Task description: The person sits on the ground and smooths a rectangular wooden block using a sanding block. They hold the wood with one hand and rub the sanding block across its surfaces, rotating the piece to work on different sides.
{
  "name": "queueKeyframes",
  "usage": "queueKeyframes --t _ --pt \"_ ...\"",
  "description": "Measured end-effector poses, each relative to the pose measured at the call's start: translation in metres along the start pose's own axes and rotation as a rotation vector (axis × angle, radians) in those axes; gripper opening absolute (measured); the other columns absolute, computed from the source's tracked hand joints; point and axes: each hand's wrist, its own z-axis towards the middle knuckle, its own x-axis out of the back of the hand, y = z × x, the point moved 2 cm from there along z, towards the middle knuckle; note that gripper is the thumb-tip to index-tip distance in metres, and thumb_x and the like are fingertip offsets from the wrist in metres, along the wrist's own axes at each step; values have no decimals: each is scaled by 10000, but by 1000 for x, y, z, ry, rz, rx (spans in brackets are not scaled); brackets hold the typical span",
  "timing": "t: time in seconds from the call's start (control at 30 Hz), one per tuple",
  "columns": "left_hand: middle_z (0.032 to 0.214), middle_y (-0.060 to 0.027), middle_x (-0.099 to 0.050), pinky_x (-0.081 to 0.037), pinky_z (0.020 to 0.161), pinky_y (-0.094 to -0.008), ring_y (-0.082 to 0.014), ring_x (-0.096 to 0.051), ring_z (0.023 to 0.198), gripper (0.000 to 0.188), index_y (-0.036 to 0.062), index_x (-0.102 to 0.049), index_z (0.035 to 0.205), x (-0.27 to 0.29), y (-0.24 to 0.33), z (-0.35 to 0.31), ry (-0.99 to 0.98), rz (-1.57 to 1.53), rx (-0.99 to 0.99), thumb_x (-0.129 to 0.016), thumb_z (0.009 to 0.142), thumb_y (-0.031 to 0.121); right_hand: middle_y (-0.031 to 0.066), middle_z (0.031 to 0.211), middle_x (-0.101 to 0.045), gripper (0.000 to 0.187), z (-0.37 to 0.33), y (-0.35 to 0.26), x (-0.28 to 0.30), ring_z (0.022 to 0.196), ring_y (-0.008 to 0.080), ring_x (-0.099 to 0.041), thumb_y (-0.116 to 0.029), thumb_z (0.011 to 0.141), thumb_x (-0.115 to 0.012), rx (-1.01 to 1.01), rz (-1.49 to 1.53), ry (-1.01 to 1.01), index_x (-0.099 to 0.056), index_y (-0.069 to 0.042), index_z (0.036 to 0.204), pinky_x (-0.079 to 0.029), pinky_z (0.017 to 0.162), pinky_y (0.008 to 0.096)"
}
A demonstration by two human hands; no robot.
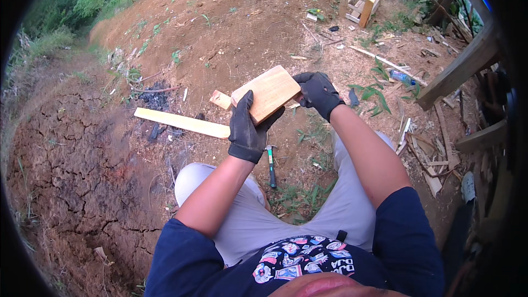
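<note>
A pale wooden block (268, 92), broad and thick with rounded corners, is held up tilted in front of my knees. My left hand (246, 129), in a dark work glove, grips its lower left side, the thumb along the near face and the fingers beneath. At the block's right end is my right hand (318, 92), also gloved, its fingers curled in against the edge; the fingertips are partly hidden. Just behind the block, a small wood offcut (221, 99) shows. A long pale board (181, 122) reaches left from near my left hand. Between my legs lies a hammer (271, 166) with a green and black handle.
A slatted wooden crate (361, 0) stands at the back right on shavings-strewn soil. Timber posts and beams (459, 66) border the right side, with scrap wood (432, 165) below. A blue plastic bottle (401, 77) lies there. Charred bits (155, 99) sit beyond the board.
</note>
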Motion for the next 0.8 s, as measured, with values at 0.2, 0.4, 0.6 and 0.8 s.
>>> queueKeyframes --t 0.2,0.4,0.6,0.8 --pt "1283 -159 -651 -605 946 -479 -291 -691 1157 469 72 -588 1332 -5 8 -6 -69 132 144 -697 976 358 49 932 -729 309 0 4 2 632 80 -619 -52 973 -581 -198 790 -45 -691 11 1254 -513 566 218" --pt "1315 -160 -666 -569 1013 -477 -296 -679 1197 503 11 -572 1403 11 14 -21 -234 308 408 -642 1027 339 7 908 -713 242 -1 1 15 593 41 -541 -100 1017 -612 -23 589 -120 -712 -1 1214 -474 561 213" --pt "1143 -111 -729 -566 903 -316 -183 -721 983 664 18 -639 1338 24 10 -13 51 586 307 -536 1049 607 -22 862 -690 249 -42 -29 -25 625 45 -553 -92 1005 -652 145 474 -126 -712 0 1228 -448 556 207" --pt "1125 -87 -733 -587 859 -324 -175 -726 926 729 53 -626 1374 38 19 -1 71 444 228 -507 1028 683 32 1008 -750 269 -49 -51 -11 712 57 -624 -101 1015 -658 341 312 141 -704 4 1259 -468 575 213"
